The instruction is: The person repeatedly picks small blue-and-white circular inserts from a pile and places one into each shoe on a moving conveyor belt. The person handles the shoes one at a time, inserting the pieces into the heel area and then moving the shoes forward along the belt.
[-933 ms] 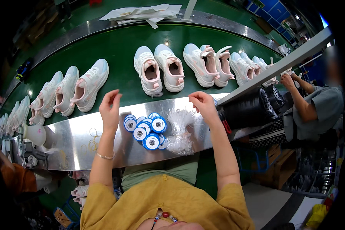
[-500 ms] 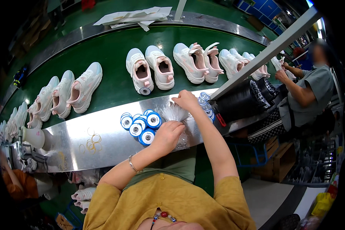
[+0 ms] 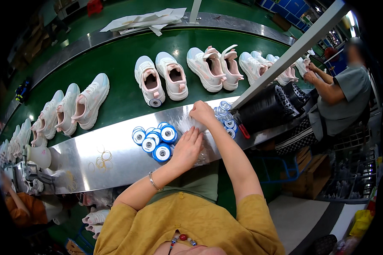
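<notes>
A bundle of thin clear plastic strands [image 3: 185, 123] lies on the steel ledge in front of me, bunched in a clear bag [image 3: 203, 156]. My left hand [image 3: 189, 144] rests flat on the bundle with its fingers stretched out. At the far end of the bundle, the fingers of my right hand [image 3: 203, 113] are pinched together on the strands; the tips are partly hidden. Left of the bundle sits a heap of round blue-and-white tags [image 3: 162, 152]. More round tags [image 3: 226, 120] lie just right of my right wrist. One sneaker [image 3: 150, 80] has a round tag at its heel.
White-and-pink sneakers [image 3: 171, 76] stand in pairs along the green belt [image 3: 123, 95]. Yellow rubber bands [image 3: 102, 160] lie on the ledge [image 3: 78, 155]. A red-handled tool [image 3: 244, 131], black rolls [image 3: 266, 106] and a slanting post [image 3: 285, 57] are at right. A co-worker [image 3: 340, 97] handles shoes beyond.
My left hand has moved up over the bundle, and its fingers have straightened from a curl. My right hand stays at the far end. The view has shifted slightly.
</notes>
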`<state>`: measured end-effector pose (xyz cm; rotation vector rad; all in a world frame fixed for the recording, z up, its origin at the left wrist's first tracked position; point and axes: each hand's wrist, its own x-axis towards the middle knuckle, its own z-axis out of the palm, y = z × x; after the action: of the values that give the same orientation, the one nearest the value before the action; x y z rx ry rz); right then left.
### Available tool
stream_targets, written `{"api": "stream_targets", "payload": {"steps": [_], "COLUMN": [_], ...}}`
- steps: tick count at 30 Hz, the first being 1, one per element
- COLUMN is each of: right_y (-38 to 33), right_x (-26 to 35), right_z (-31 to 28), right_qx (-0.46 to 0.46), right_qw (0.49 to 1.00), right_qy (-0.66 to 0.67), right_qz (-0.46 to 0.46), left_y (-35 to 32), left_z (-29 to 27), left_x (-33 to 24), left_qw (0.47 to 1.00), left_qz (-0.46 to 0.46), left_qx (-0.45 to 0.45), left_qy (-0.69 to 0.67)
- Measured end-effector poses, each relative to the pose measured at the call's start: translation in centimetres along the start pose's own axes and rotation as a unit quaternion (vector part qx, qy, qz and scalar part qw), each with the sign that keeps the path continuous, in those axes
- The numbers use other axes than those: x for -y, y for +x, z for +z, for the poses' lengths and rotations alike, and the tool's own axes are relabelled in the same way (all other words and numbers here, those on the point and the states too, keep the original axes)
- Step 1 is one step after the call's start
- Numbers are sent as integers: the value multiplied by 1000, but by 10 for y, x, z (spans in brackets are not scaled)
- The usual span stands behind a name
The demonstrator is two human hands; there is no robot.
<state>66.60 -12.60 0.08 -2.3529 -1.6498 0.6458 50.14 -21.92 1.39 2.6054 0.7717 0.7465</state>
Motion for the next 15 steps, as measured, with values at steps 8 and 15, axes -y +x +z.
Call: {"api": "stream_targets", "payload": {"steps": [8, 15], "right_y": [7, 5], "right_x": [-35, -14], "right_z": [-7, -41], "right_qx": [-152, -185], "right_qw": [878, 708], "right_qy": [445, 673], "right_qz": [-89, -110], "left_y": [4, 3], "left_z": [20, 24], "left_x": [-6, -3], "left_qw": [999, 999], "left_qz": [-10, -16], "left_qx": [34, 32], "left_qy": [-21, -34]}}
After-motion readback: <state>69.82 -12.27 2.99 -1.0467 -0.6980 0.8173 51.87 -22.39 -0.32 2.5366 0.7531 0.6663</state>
